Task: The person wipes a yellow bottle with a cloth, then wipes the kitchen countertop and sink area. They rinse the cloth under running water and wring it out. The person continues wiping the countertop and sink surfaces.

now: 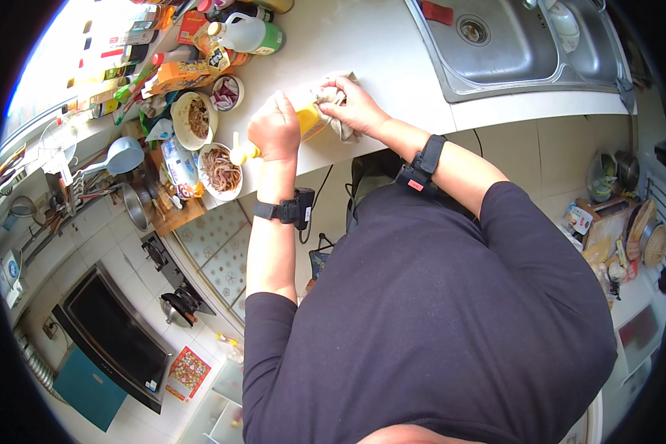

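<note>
My left hand [275, 130] is closed around the neck end of a yellow bottle [309, 121], held on its side over the worktop's front edge. A yellow cap or pump top [245, 151] sticks out beyond my left fist. Against the bottle's other end, my right hand [359, 105] grips a crumpled beige cloth [345, 132]. Part of the bottle is hidden behind my fingers and the cloth. Left of my left hand are a white bowl of sliced meat [222, 171] and a small bowl of sliced onion [226, 93].
A cream bowl of brownish food [197, 119] stands beside several bottles and packets, including a large clear jug [255, 34]. The steel sink [499, 61] is set into the white worktop [338, 41] at right. At far left hangs a blue ladle [123, 156].
</note>
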Demonstrator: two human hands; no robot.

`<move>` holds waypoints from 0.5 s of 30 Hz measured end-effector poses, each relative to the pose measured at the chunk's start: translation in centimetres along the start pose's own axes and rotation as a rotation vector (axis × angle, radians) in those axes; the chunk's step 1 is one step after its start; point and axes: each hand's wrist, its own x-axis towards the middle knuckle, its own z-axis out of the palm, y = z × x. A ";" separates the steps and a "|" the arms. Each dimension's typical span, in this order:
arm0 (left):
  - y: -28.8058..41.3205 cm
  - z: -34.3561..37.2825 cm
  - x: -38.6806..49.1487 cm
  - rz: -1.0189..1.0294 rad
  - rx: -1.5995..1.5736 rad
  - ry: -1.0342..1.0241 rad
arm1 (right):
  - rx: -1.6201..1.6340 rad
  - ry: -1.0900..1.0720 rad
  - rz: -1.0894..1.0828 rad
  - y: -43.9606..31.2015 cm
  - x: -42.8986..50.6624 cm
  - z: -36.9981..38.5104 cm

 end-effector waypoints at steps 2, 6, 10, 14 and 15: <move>0.0 -0.1 0.1 0.019 0.015 -0.008 | -0.056 -0.018 0.004 0.0 0.6 -0.3; 0.0 -0.1 0.3 0.020 -0.010 -0.016 | -0.060 -0.043 0.006 0.0 1.1 -0.6; -0.2 0.0 0.1 0.040 -0.030 0.008 | -0.110 0.018 0.043 -0.3 1.7 -0.1; -0.4 0.1 0.1 0.046 -0.015 0.012 | -0.115 0.015 -0.007 -1.3 3.9 0.8; -0.4 0.1 0.1 0.028 -0.009 0.001 | -0.085 -0.003 0.016 -1.4 4.5 0.9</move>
